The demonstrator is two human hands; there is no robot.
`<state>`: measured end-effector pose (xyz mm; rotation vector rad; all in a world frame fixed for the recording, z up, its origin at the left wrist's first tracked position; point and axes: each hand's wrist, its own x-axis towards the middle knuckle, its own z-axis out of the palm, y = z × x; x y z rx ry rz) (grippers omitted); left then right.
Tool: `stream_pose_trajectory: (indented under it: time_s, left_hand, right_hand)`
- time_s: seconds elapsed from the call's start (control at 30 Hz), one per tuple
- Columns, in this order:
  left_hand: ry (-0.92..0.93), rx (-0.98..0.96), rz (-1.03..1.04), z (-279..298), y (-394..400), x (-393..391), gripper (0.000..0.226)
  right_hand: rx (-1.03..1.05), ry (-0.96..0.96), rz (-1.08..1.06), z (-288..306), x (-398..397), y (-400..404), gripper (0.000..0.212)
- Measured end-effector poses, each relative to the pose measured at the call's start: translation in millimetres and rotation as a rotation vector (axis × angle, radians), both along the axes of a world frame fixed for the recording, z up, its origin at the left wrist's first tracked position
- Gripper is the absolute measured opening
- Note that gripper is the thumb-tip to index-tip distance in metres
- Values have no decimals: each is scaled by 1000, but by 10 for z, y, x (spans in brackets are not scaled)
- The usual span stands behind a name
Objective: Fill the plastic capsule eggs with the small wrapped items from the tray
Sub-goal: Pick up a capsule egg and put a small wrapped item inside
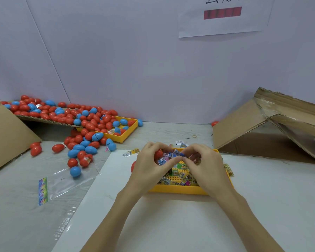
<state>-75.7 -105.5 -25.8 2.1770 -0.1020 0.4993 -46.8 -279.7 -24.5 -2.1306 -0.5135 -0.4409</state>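
Mid-fill. Left hand [149,164] grips a red capsule half [158,154]; right hand [204,164] fingers [186,155] pinch a blue piece, can't tell if shell or wrapper. Fingertips of both hands meet directly over the near yellow tray [178,190], with plenty of wrapped items [180,172] just below them. Well left of the fingers, a big egg pile [84,122] lies across the desk [171,224]; filled versus empty unclear. Lots left, probably.

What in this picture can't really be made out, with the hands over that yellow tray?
Head view, the only one:
- Red egg piece: mostly hidden by the left hand; whole or half, cannot tell.
- Blue piece: the right hand fingertips cover most of it.
- Print on the wrapped items: too small to read.
- Paper sign: cut off by the top edge.
- Cardboard box: inside is shadowed.
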Motion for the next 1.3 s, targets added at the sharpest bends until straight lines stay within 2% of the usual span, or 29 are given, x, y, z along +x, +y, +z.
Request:
stream_pose_trajectory:
  time_s: [0.13,0.23,0.3,0.5,0.6,0.8,0.9,0.97,1.1,1.23,1.3]
  left_hand:
    - [-61,-63,-28,5,-1,6,11]
    - [-25,-67,-39,13,20,14,10]
    - [-6,-43,-46,20,16,12,12]
    - [9,-26,-42,7,1,5,6]
    - [19,-22,-43,-7,4,9,7]
    - [-72,135,-49,-75,-17,7,14]
    - [-100,191,-36,-82,-15,3,18]
    - [-107,215,-31,-84,-4,2,20]
    - [-122,231,-30,-84,10,3,21]
    - [-143,247,-50,-91,10,7,21]
    - [-140,261,-41,-104,8,13,25]
  right_hand:
    - [67,53,93,-12,-20,15,14]
    - [166,236,176,-24,6,1,27]
    - [225,307,220,-23,26,-14,22]
    - [349,305,160,-42,26,-30,9]
    - [302,261,133,-40,22,-18,12]
    - [41,19,58,-45,-33,1,17]
    - [6,-86,-1,-47,-44,33,17]
    - [76,-71,-30,-38,-30,27,22]
    - [209,52,20,-11,-10,-7,12]
    - [184,139,103,-37,-37,22,1]
    - [148,155,88,-73,-26,27,6]
